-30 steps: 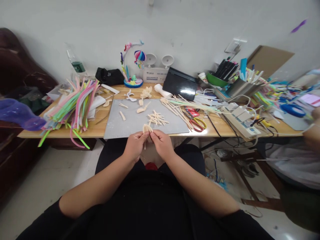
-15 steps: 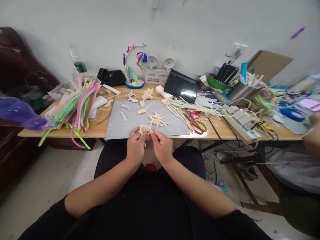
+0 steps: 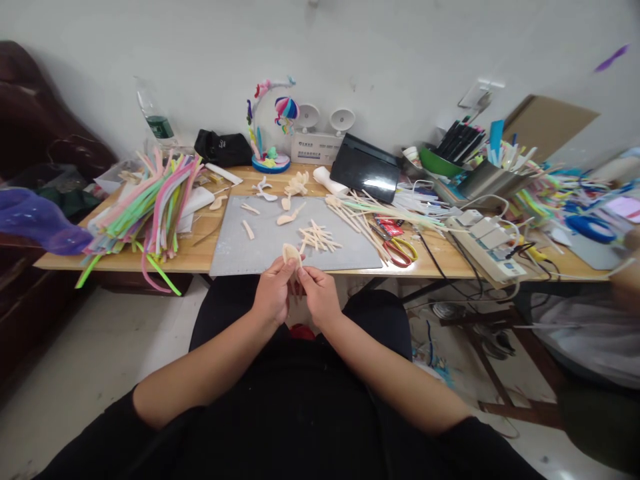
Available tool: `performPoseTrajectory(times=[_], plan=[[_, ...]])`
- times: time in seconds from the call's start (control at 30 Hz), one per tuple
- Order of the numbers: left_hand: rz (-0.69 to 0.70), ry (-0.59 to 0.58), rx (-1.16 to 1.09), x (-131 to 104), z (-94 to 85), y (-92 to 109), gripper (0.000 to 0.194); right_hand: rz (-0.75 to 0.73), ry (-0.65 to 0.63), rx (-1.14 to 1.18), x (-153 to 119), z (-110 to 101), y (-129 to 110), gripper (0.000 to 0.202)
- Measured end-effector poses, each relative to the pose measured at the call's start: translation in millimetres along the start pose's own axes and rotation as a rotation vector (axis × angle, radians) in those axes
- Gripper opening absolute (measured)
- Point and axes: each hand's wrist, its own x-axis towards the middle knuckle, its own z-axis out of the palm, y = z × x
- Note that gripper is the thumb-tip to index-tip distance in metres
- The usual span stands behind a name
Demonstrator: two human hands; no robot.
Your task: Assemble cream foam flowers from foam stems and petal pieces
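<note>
Both hands meet at the mat's front edge around a small cream fuzzy piece [image 3: 291, 255]. My left hand [image 3: 273, 290] pinches it from the left, and my right hand [image 3: 319, 293] has its fingers closed on its right side. Thin ends hang down between the hands. On the grey mat [image 3: 265, 247] lie a pile of short cream sticks [image 3: 320, 237], a cream leaf-like piece on a stem [image 3: 290, 215], a short loose piece [image 3: 248, 230] and a cluster of cream petal shapes [image 3: 298, 183] at the back.
Colourful fuzzy stems [image 3: 145, 207] are heaped at the left. Red and yellow scissors [image 3: 400, 251], long cream stems and a power strip [image 3: 490, 250] lie at the right. A decorated stand [image 3: 271, 163] and a black case [image 3: 367, 167] are behind. A blurred arm [image 3: 627, 277] shows far right.
The cream piece has turned in my fingers and now stands up with a pointed top. My hands stay close together. The view has shifted slightly.
</note>
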Motion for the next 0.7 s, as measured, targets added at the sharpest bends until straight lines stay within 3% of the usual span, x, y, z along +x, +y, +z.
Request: performPoseTrajectory(times=[0.23,0.4,0.53,0.7], plan=[[-0.017,-0.051,0.161,3.0,-5.4,-1.8,0.035,0.022,-0.024,-0.126,0.6,-1.3,2.0,0.031],[0.130,-0.110,0.542,18.2,-19.6,25.1,0.027,0.053,-0.130,-0.294,6.0,-13.5,-0.9,0.028],[0.087,-0.206,0.810,26.1,-29.0,49.6,0.019,-0.073,-0.272,-0.511,9.9,-23.6,-8.8,0.028],[-0.030,-0.197,0.820,20.8,-28.5,57.7,0.017,-0.262,-0.394,-0.760,11.1,-31.0,-20.7,0.026]])
